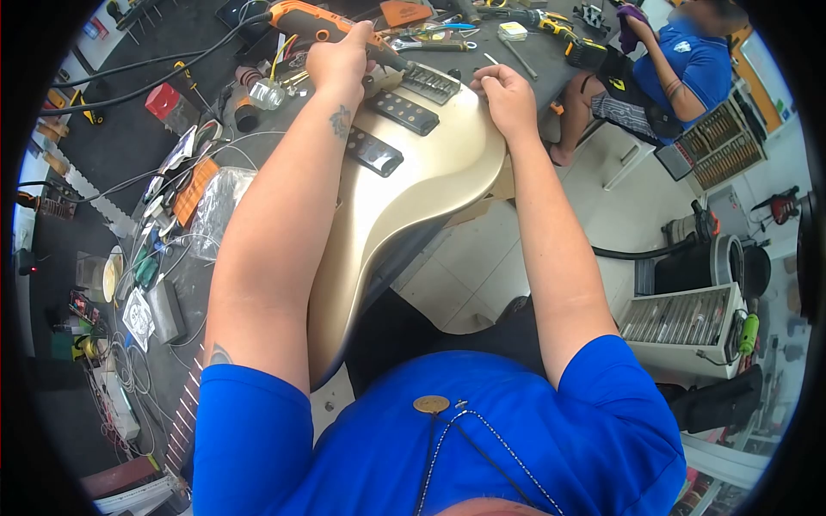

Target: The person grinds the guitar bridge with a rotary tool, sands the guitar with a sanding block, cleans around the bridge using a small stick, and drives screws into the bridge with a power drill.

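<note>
A cream electric guitar body (pixel 404 185) lies across the bench edge and over my lap, with two black pickups (pixel 404 113) and a metal bridge (pixel 430 82). My left hand (pixel 338 64) is wrapped round an orange corded rotary tool (pixel 311 21), whose dark nose points toward the bridge. At the guitar's far right edge is my right hand (pixel 508 96), fingers curled and pinched together. A thin pale sliver shows by its fingertips; what they hold is too small to make out. The tool's tip is hard to see against the bridge.
Cables, a clear plastic bag (pixel 221 211), a red box (pixel 163 101) and hand tools crowd the dark bench. A yellow drill (pixel 559 34) and a wrench (pixel 434 46) lie beyond the guitar. On the right, a co-worker in a blue shirt (pixel 697 64) sits holding a purple cloth (pixel 632 26).
</note>
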A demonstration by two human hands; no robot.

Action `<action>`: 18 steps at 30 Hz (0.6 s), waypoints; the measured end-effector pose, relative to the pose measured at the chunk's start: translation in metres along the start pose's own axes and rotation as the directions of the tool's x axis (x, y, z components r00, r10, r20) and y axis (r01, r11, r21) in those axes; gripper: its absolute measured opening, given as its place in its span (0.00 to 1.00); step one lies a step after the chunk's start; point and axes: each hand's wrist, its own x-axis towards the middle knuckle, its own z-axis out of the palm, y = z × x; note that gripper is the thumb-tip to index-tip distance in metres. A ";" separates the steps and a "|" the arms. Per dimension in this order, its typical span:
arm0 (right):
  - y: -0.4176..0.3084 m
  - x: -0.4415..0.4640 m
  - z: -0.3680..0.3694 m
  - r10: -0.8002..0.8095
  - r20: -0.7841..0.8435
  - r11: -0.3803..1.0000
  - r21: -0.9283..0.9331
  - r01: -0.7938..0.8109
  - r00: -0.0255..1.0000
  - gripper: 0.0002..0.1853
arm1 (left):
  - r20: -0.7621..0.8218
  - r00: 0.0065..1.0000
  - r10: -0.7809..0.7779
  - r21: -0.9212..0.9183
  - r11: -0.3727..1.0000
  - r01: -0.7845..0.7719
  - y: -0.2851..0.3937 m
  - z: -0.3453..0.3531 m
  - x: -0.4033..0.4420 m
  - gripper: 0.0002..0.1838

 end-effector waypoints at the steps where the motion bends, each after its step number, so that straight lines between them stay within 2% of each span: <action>1: 0.000 0.000 0.000 -0.002 0.000 1.000 -0.005 0.002 1.000 0.15 | -0.004 1.000 -0.003 0.003 1.000 0.003 0.001 0.000 -0.002 0.19; 18: 0.000 0.000 -0.001 0.002 0.004 1.000 -0.021 -0.002 1.000 0.16 | 0.100 0.994 0.032 0.015 0.999 -0.034 -0.003 0.001 -0.005 0.22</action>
